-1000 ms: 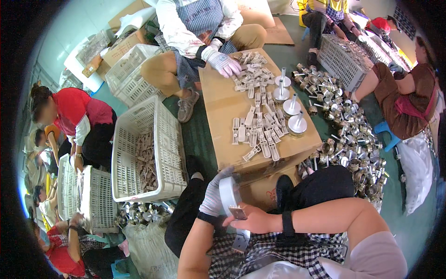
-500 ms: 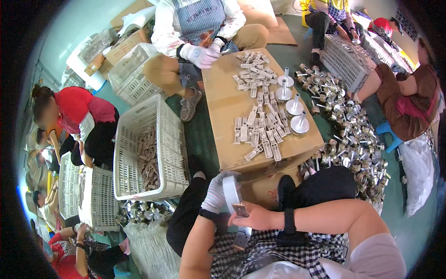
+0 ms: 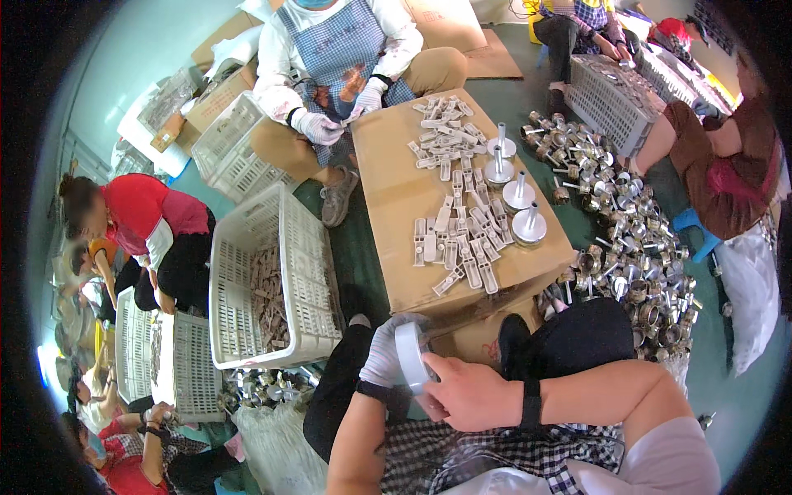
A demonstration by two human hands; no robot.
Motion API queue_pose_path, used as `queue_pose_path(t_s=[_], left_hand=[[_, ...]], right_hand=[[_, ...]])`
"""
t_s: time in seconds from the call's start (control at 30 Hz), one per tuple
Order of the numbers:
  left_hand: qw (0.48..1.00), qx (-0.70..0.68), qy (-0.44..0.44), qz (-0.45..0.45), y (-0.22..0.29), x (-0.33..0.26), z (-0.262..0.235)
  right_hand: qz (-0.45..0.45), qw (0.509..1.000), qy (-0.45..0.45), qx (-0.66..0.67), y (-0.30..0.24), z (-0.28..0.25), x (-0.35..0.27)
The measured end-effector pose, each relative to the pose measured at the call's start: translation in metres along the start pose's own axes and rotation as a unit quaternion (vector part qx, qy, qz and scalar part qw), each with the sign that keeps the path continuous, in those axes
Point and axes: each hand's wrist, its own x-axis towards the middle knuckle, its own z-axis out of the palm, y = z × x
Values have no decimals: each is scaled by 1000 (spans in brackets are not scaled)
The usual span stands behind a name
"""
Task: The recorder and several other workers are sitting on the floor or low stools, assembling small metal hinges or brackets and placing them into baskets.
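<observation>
My left hand (image 3: 382, 356), in a white knit glove, is wrapped round the left side of a roll of tape (image 3: 407, 346) above my lap. My bare right hand (image 3: 485, 398) closes on the lower right of the same roll, its fingers curled at the edge. The fingers and my palm hide the toothed cutter. Just beyond my hands stands a brown cardboard box (image 3: 384, 181). On it lie several pale grey plastic clips (image 3: 445, 223) and a row of round metal pieces with upright stems (image 3: 529, 224).
A white plastic crate (image 3: 276, 359) holding grey parts stands left of the box. Metal fittings (image 3: 627, 247) are heaped on the floor to the right. Across the box sits a person in a checked apron (image 3: 338, 54); others work at both sides. My knees flank the box's near side.
My right hand has shifted slightly and turned over the roll, so the toothed cutter no longer shows. The person opposite has drawn their gloved hands apart. The view has shifted slightly.
</observation>
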Motion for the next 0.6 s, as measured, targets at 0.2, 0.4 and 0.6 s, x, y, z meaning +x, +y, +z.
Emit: queue_pose_path(t_s=[0.2, 0.4, 0.6], left_hand=[[995, -78, 15, -62, 5, 0, 7], [997, -52, 29, -48, 14, -3, 16], [994, -89, 25, -56, 7, 3, 5]], right_hand=[[-41, 997, 57, 32, -4, -1, -1], [-20, 1000, 23, -7, 0, 5, -1], [-24, 999, 4, -28, 0, 4, 0]])
